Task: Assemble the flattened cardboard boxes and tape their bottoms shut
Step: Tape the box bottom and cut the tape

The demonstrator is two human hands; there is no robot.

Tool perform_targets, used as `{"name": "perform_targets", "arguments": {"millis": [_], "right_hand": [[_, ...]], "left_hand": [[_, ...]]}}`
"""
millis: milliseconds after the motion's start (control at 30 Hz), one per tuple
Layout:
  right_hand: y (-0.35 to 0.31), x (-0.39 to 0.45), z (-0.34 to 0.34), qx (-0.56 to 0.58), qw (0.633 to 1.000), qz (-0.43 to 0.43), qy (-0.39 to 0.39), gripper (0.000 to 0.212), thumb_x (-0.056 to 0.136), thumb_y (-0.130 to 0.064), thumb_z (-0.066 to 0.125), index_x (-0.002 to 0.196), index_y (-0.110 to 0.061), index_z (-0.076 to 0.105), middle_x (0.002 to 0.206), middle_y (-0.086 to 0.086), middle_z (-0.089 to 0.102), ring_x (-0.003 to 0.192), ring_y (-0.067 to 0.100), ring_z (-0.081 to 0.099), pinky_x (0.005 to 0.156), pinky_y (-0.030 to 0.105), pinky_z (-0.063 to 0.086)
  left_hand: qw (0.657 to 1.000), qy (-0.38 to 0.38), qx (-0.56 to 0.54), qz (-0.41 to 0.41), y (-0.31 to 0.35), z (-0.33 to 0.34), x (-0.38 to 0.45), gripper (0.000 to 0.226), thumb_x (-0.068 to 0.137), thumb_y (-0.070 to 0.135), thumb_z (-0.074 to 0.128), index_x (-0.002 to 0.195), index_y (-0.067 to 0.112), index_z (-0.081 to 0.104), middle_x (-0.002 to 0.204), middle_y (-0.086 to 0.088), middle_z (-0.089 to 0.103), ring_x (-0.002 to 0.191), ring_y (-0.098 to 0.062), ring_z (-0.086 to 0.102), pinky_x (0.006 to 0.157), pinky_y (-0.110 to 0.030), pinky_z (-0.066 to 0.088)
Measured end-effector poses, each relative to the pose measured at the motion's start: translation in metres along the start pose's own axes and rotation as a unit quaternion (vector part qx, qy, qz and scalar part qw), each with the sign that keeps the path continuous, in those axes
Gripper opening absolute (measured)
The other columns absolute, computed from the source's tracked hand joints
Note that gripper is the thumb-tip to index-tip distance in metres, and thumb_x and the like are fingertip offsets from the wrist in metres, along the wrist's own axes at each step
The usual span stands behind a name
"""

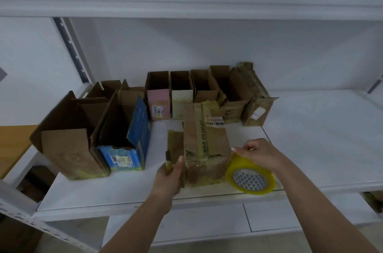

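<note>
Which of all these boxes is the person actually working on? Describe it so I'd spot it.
On the white shelf, look in front of the back row of open boxes. The worked-on box lies between the left hand and right hand, flaps closed, beside the yellow tape roll.

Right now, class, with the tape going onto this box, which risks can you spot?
1. The left hand holds only one side of the box; pulling tape could tip it.
2. The tape roll stands on edge near the shelf front and might roll off.
</note>
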State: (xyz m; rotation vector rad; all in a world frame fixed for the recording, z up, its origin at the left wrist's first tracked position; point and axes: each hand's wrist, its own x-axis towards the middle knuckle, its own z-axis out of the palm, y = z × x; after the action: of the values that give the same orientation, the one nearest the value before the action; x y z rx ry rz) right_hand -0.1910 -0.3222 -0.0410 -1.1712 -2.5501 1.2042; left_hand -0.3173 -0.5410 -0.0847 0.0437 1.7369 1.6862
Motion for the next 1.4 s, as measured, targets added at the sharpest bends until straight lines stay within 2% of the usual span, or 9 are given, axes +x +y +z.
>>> {"name": "perform_targets", "arguments": {"millis": [133, 367, 567, 733, 867, 1033, 1167, 1267, 1400], "right_hand": [[-0.003, -0.004, -0.001, 0.000, 1.000, -0.006, 0.006, 0.046, 0.077, -0.058, 0.070, 0.065, -0.014, 0.064, 0.066, 0.001, 0.058, 0.066, 0.015, 0.058, 0.066, 0.030, 0.045], [-0.001, -0.007, -0.003, 0.049, 0.999, -0.011, -0.009, 0.051, 0.080, -0.051, 0.072, 0.080, -0.001, 0.070, 0.072, 0.005, 0.061, 0.068, 0.014, 0.059, 0.068, 0.028, 0.047], [0.012, -0.010, -0.018, 0.195, 0.975, -0.005, -0.108, 0.021, 0.084, -0.031, 0.072, 0.097, -0.015, 0.076, 0.100, 0.006, 0.073, 0.097, 0.025, 0.068, 0.091, 0.037, 0.052], [0.022, -0.005, -0.022, 0.112, 0.986, -0.055, -0.108, 0.011, 0.089, -0.028, 0.069, 0.099, -0.028, 0.074, 0.104, -0.007, 0.071, 0.098, 0.016, 0.067, 0.091, 0.036, 0.054], [0.025, 0.000, -0.025, -0.172, 0.983, -0.025, -0.054, 0.020, 0.082, -0.061, 0.065, 0.090, -0.042, 0.068, 0.107, -0.022, 0.061, 0.100, 0.003, 0.056, 0.092, 0.030, 0.045], [0.039, -0.009, -0.023, -0.028, 0.992, -0.036, -0.119, 0.018, 0.089, -0.049, 0.063, 0.104, -0.045, 0.070, 0.111, -0.025, 0.066, 0.108, -0.005, 0.058, 0.096, 0.018, 0.046], [0.042, -0.020, -0.032, 0.076, 0.987, -0.035, -0.137, 0.023, 0.096, -0.029, 0.058, 0.115, -0.032, 0.071, 0.114, -0.022, 0.067, 0.107, -0.013, 0.056, 0.083, 0.004, 0.044], [0.040, -0.024, -0.035, 0.057, 0.994, -0.020, -0.087, 0.017, 0.097, -0.032, 0.059, 0.101, -0.038, 0.075, 0.105, -0.017, 0.072, 0.107, 0.002, 0.062, 0.096, 0.022, 0.048], [0.024, -0.036, -0.040, -0.095, 0.995, -0.002, -0.025, 0.020, 0.096, -0.046, 0.053, 0.098, -0.044, 0.073, 0.103, -0.023, 0.065, 0.103, 0.006, 0.057, 0.094, 0.031, 0.043]], "left_hand": [[0.987, 0.008, 0.069, 0.145, 0.048, -0.003, -0.004, 0.028, 0.095, 0.048, 0.050, 0.089, 0.021, 0.056, 0.080, 0.004, 0.060, 0.073, -0.013, 0.057, 0.062, -0.027, 0.046], [0.913, -0.318, 0.218, 0.130, 0.095, 0.067, -0.002, 0.044, 0.104, 0.041, 0.034, 0.081, 0.011, 0.056, 0.060, 0.000, 0.059, 0.043, -0.008, 0.043, 0.042, -0.019, 0.038], [0.908, -0.300, 0.251, 0.149, 0.080, 0.076, 0.016, 0.050, 0.104, 0.037, 0.035, 0.073, 0.004, 0.057, 0.057, -0.006, 0.061, 0.037, -0.008, 0.048, 0.040, -0.017, 0.040], [0.902, -0.284, 0.266, 0.184, 0.075, 0.075, 0.021, 0.050, 0.104, 0.037, 0.034, 0.073, 0.004, 0.056, 0.060, -0.011, 0.061, 0.037, -0.009, 0.046, 0.041, -0.017, 0.039], [0.898, -0.277, 0.283, 0.189, 0.076, 0.072, 0.020, 0.052, 0.102, 0.045, 0.035, 0.078, 0.004, 0.057, 0.061, -0.009, 0.063, 0.041, -0.010, 0.049, 0.045, -0.017, 0.042], [0.877, -0.286, 0.327, 0.205, 0.077, 0.074, 0.017, 0.047, 0.103, 0.046, 0.034, 0.081, 0.008, 0.053, 0.065, -0.008, 0.060, 0.045, -0.010, 0.049, 0.049, -0.019, 0.043], [0.799, -0.320, 0.465, 0.207, 0.087, 0.080, 0.009, 0.043, 0.104, 0.042, 0.034, 0.074, 0.016, 0.052, 0.067, 0.003, 0.055, 0.053, -0.006, 0.051, 0.061, -0.021, 0.045], [0.690, -0.334, 0.599, 0.230, 0.098, 0.088, 0.001, 0.046, 0.104, 0.041, 0.032, 0.071, 0.017, 0.054, 0.066, 0.003, 0.054, 0.060, -0.011, 0.051, 0.066, -0.028, 0.041], [0.619, -0.293, 0.695, 0.221, 0.098, 0.107, -0.005, 0.046, 0.105, 0.041, 0.029, 0.079, 0.013, 0.055, 0.074, -0.005, 0.052, 0.066, -0.016, 0.047, 0.062, -0.029, 0.035]]}}
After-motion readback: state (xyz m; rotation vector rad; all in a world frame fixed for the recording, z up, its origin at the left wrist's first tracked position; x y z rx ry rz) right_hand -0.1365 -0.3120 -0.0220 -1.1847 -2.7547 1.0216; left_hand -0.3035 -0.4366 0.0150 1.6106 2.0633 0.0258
